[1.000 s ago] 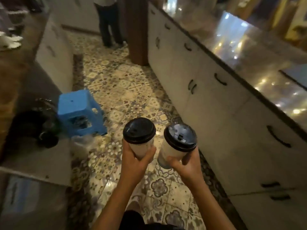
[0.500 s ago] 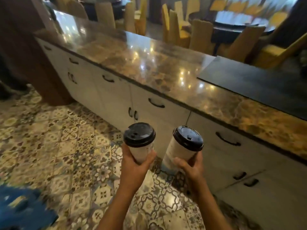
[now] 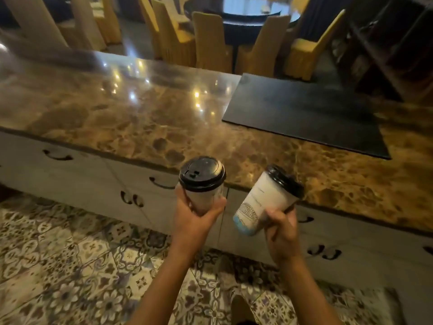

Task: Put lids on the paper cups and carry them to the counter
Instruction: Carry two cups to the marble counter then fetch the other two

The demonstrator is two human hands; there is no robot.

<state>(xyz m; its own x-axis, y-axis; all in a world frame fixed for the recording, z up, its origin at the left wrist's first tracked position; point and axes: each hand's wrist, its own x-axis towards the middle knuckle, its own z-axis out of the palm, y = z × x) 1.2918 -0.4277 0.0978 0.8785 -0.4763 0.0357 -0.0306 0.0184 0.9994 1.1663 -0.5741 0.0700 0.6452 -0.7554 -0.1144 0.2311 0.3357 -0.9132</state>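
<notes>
Gripping a cup [image 3: 206, 195] in the lower middle of the frame, the left hand [image 3: 194, 221] is wrapping fingers and thumb round its lower half; the cup is standing upright, with a black lid [image 3: 201, 173] sitting on top. Just to the right, the right hand [image 3: 281, 235] is clasping a second cup [image 3: 262, 205] near its base. This one is leaning to the right (its own lid [image 3: 287, 182] is on as well). Both cups are hanging in the air at the near edge of the counter [image 3: 140, 118], not touching it. A mat [image 3: 304, 113] is lying on the counter at the upper right, and chairs [image 3: 206, 41] are standing beyond it, along the top of the frame.
</notes>
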